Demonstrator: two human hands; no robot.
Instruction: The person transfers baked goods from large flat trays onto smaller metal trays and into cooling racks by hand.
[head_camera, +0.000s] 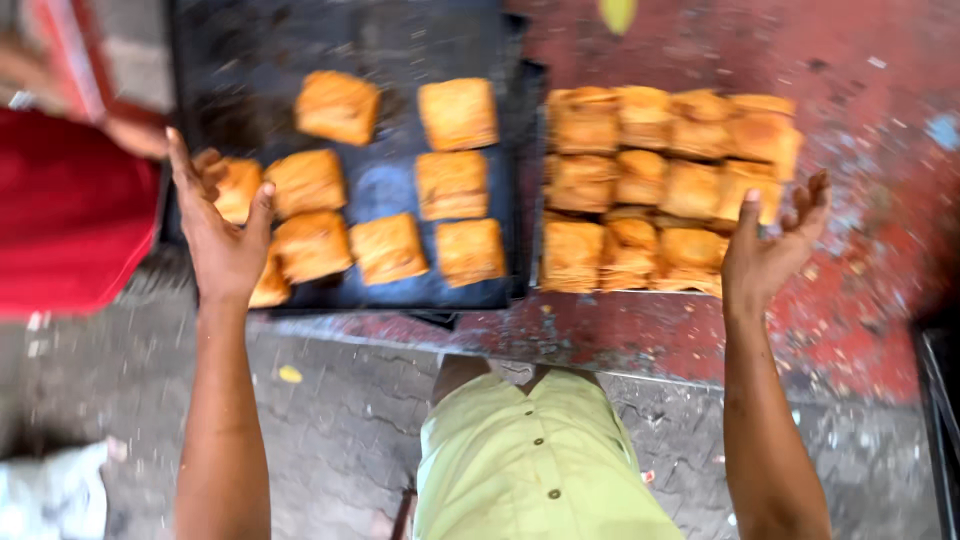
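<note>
Two bare hands were raised over a worn red table (850, 330), both empty. The left hand (222, 235) hovered above the near left corner of a black tray (250, 50), palm turned up and inward, fingers loosely spread and slightly curled, pinching nothing. The right hand (768, 250) hung beside the right edge of a stack of puffs (665, 185), its palm open, fingers spread and bent at the tips, not touching any pastry as far as the blurred view showed.

Puffs on the tray (390, 185) numbered about nine: square, golden-brown pastries with flaky, layered edges and darker orange crusts. They lay flat in rough rows, well apart at the top, closer together at the near side. One at the far left sat just behind the left hand's fingers, and another showed partly under the wrist. The stack to the right of the tray was packed tight, the pieces touching or overlapping in about three rows, some piled on others, with the same golden colour and ridged sides. It rested just beside the tray's right rim.

Below the table's edge, a pale green buttoned shirt (530, 465) filled the lower middle. At the left edge a red garment (70, 220) belonged to another person, whose hand (135, 135) showed near the tray's left side. Grey stone floor (340, 430) lay beneath.
</note>
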